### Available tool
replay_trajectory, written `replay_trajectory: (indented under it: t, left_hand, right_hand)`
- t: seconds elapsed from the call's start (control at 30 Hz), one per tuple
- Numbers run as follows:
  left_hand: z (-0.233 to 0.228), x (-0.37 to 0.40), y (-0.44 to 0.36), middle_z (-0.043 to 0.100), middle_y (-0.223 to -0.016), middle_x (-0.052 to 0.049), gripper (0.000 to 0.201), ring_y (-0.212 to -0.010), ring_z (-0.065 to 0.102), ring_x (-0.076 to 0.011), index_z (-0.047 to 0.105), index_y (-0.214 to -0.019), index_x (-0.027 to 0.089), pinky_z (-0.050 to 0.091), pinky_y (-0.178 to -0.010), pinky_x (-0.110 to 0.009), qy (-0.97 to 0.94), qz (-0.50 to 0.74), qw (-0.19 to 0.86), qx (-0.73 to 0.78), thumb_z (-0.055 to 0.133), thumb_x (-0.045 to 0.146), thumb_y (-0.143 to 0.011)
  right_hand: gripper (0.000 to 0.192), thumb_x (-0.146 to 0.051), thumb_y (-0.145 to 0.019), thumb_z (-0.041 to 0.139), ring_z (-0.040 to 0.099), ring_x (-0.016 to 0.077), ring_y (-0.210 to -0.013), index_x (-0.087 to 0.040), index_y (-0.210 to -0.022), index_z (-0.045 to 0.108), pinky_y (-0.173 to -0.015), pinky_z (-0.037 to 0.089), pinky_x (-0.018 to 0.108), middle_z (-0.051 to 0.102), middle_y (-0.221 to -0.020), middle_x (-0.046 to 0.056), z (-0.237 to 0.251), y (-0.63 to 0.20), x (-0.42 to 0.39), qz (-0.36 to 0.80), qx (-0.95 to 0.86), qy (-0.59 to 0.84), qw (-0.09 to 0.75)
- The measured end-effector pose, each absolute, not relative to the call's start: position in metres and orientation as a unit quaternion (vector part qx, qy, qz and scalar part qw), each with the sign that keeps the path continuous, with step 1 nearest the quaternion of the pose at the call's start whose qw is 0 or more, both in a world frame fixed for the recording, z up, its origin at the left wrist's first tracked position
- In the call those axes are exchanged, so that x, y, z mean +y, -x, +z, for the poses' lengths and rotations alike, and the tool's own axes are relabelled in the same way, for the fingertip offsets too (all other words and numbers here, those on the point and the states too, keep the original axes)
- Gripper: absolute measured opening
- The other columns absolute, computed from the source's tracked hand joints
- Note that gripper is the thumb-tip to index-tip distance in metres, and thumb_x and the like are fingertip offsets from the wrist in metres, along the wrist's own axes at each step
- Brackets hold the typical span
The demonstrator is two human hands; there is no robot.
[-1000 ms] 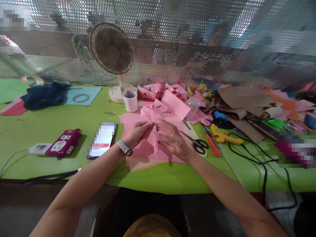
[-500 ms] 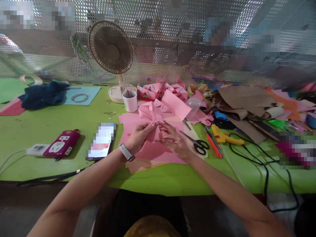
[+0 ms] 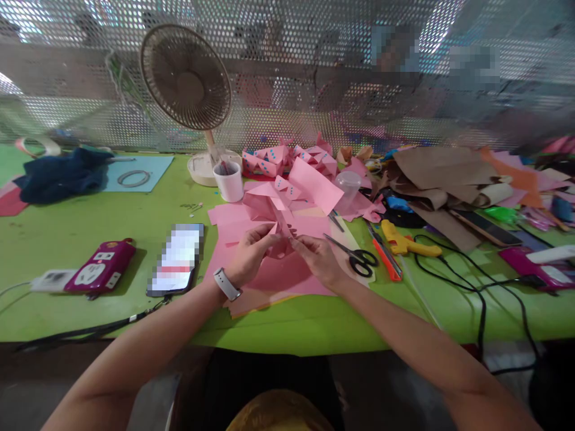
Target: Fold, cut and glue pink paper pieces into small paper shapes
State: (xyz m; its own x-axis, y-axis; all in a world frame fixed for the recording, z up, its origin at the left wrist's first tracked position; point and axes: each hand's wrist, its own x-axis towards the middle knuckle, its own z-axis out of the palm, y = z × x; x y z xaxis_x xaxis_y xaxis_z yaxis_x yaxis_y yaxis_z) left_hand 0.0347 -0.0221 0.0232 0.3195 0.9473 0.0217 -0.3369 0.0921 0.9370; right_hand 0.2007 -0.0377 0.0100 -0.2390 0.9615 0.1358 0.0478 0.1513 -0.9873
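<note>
Between my two hands is a folded piece of pink paper, held just above a stack of pink sheets. My left hand, with a pale watch at the wrist, pinches its left side. My right hand grips the right side between thumb and fingers. Parts of the paper are hidden behind my fingers. Beyond it rises a folded pink paper shape. Black-handled scissors lie right of my right hand, beside an orange-red utility knife.
A yellow glue gun with black cables lies to the right. On the left are a phone and a magenta power strip. A white cup stands before a fan. Brown paper is heaped at back right.
My right hand's fingers have closed from a loose spread to a pinch on the pink paper. The camera view has shifted slightly to the right.
</note>
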Motion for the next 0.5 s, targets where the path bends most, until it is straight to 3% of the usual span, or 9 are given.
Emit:
replay_trajectory:
  t: [0.5]
  left_hand:
    - [0.0213,-0.0214,-0.0376,0.07,-0.08,-0.005,0.027,-0.068,0.059,-0.0121,0.072,-0.086,0.014,0.047,-0.065,-0.025,-0.513,0.481,0.617,0.354,0.075,0.039,-0.076]
  right_hand:
    - [0.03,-0.046,-0.082,0.062,0.06,0.0187,-0.078,-0.021,-0.069,0.07,-0.082,0.045,0.033,0.066,-0.074,0.002,0.0127,-0.198,-0.0397,0.512,-0.584,0.412,0.476]
